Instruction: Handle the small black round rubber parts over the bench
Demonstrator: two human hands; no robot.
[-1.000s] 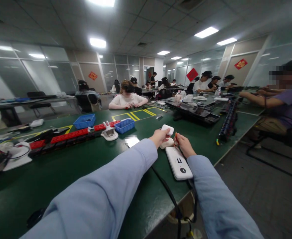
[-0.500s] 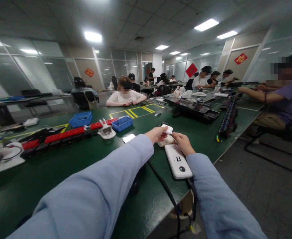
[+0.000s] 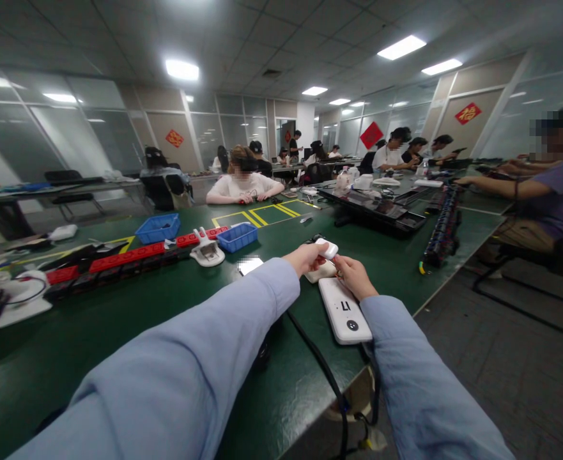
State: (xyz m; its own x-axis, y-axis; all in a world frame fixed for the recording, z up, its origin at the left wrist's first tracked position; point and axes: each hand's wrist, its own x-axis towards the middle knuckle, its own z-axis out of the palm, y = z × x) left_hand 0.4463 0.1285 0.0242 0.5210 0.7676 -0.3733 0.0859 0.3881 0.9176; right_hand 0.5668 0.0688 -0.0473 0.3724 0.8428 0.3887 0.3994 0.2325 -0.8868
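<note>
In the head view, my left hand (image 3: 306,259) is closed around a small white rounded case (image 3: 328,248) and holds it just above the table. My right hand (image 3: 354,276) is closed too, its fingertips together against the near right side of that case. Whatever those fingertips may pinch is too small to make out. Under both hands lies a cream-coloured object (image 3: 317,275), partly covered. A white power bank (image 3: 337,303) marked 17, with a round dark display, lies by my right wrist. Some dark items lie just behind my left hand, mostly hidden.
Black cables (image 3: 317,354) run over the near edge of the green table (image 3: 166,332). Blue bins (image 3: 237,237), red and black strips (image 3: 128,258) and a white bracket (image 3: 207,250) stand to the left. A dark flat panel (image 3: 372,211) lies ahead. Other people sit around.
The view has shifted very slightly. The white case is turned a little in my left hand, and my right fingertips have moved slightly at its side. The power bank's display now looks dark.
</note>
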